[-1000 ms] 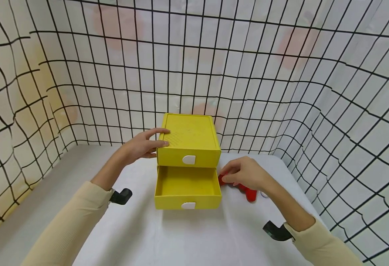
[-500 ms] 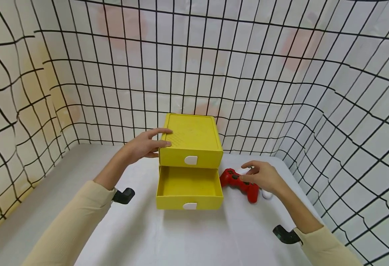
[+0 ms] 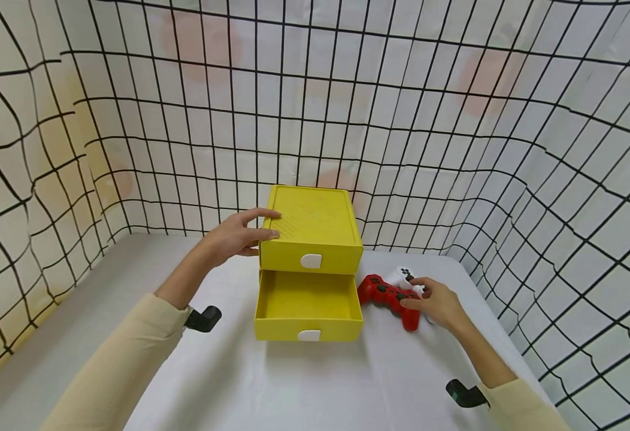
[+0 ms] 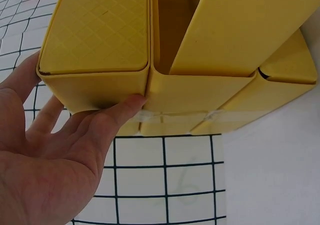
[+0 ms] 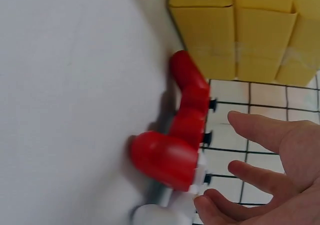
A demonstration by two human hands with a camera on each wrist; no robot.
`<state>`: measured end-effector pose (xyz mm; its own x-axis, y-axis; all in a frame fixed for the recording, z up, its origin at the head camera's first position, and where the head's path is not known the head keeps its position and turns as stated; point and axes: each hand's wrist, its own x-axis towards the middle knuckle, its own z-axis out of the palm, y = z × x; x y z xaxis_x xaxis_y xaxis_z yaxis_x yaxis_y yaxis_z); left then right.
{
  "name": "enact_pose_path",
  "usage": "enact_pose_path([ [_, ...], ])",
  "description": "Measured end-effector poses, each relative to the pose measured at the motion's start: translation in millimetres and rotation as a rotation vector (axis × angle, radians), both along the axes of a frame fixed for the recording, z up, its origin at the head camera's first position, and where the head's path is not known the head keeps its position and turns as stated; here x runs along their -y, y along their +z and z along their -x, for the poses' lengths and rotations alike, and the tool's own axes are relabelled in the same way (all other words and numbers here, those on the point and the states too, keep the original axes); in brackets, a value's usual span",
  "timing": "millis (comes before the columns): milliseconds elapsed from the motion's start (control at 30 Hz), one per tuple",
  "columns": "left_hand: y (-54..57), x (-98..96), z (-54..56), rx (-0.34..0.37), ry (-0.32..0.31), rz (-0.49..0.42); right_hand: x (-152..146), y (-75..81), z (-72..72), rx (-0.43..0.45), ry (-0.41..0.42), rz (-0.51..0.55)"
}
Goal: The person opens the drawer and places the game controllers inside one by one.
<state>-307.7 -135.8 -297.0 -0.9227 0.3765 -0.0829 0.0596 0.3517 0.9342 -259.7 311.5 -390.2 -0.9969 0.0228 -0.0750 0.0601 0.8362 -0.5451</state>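
A yellow drawer unit [image 3: 315, 218] stands mid-table with a lower drawer [image 3: 308, 329] pulled out; the inside visible to me is bare. My left hand [image 3: 234, 236] rests on its upper left edge, fairly straight fingers on top. The left wrist view shows the thumb [image 4: 127, 107] against the side wall. A red game controller [image 3: 387, 299] lies right of the unit, with a white game controller [image 3: 401, 276] partly hidden behind it. My right hand [image 3: 439, 302] hovers over their right end, fingers loosely bent and holding nothing; the right wrist view shows a gap to the red controller.
A black wire grid [image 3: 315, 137] over white, faintly patterned sheeting encloses the back and both sides. White cloth [image 3: 315, 383] covers the table. A black wrist mount sits on each sleeve.
The right hand has come off the red controller beside the drawer unit and moved right, uncovering both controllers. The left hand keeps its place on the unit. The view has shifted slightly.
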Motion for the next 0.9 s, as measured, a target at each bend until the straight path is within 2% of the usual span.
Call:
enact_pose_path([
  [133,0.1,-0.6,0.0,-0.001,0.017,0.004,-1.2,-12.3,1.3,-0.006,0.000,0.004],
  [333,-0.1,-1.2,-0.8,-0.004,0.008,0.002,0.6,-28.1,4.7,-0.081,0.012,-0.022],
  [700,-1.2,-0.3,-1.6,-0.001,-0.002,-0.017,8.8,-44.9,10.8,-0.111,-0.011,-0.049],
  [900,-1.4,-0.1,-1.0,-0.003,-0.004,-0.025,10.2,-46.9,11.1,-0.158,-0.003,-0.065],
])
